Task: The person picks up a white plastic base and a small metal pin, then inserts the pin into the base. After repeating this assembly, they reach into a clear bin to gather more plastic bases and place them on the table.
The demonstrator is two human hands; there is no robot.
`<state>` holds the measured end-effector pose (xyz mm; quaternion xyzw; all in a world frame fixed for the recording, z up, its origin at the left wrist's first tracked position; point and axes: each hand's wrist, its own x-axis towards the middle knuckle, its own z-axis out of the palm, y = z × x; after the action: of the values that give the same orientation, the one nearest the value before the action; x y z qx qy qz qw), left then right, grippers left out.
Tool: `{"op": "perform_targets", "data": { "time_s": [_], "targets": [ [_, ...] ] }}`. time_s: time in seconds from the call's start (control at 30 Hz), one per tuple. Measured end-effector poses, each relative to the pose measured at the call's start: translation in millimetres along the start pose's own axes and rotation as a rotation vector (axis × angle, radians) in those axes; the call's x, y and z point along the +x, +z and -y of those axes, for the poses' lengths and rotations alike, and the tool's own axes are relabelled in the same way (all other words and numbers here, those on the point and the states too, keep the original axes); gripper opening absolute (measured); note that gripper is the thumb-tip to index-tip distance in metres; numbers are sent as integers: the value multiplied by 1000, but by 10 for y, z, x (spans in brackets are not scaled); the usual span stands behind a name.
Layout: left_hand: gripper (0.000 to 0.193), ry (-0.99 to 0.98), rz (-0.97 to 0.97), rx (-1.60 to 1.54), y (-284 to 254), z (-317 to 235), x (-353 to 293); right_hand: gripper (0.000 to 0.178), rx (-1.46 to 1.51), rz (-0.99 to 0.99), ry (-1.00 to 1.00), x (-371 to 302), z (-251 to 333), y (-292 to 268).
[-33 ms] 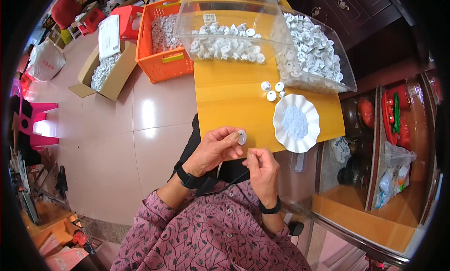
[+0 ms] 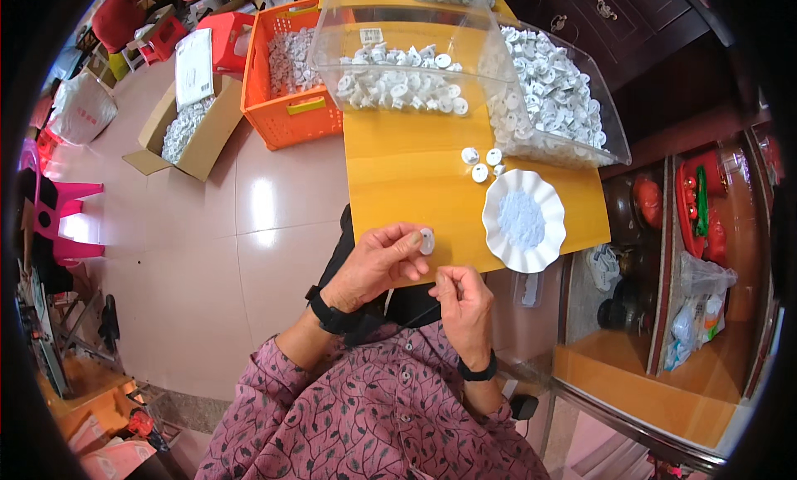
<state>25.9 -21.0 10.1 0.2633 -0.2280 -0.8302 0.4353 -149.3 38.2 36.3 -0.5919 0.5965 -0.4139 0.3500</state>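
One white plastic disc [image 2: 427, 242] was pinched by left hand [image 2: 375, 264], left of white scalloped plate [image 2: 541, 257]; right hand [image 2: 465, 307] curled, hold unclear.

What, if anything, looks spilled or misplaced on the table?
Nothing looks spilled; the pale bits lie inside the white plate. A few white pieces lie loose outside the clear bins, mildly odd since most sit heaped inside.

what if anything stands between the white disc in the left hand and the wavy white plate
Nothing visible: only bare yellow tabletop shows between the white disc in the left hand and the wavy white plate. The right hand is below that path.
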Motion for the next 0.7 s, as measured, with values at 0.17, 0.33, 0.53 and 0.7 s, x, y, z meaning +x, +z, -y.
{"op": "perform_targets", "data": {
  "time_s": [0.17, 0.33, 0.53, 0.7],
  "targets": [
    [30, 127, -102, 158, 176, -587, 150, 8, 13, 20, -37, -69, -42, -61],
    [25, 339, -173, 216, 278, -1245, 450, 8, 23, -27, -55, -126, -130, -87],
    [29, 495, -244, 168, 341, -1833, 968, 8, 35, -42, -92, -137, -169, -129],
    [31, 501, -299, 136, 477, -1597, 1076, 7, 29, -102, -58, -132, -261, -207]
  ]
}}
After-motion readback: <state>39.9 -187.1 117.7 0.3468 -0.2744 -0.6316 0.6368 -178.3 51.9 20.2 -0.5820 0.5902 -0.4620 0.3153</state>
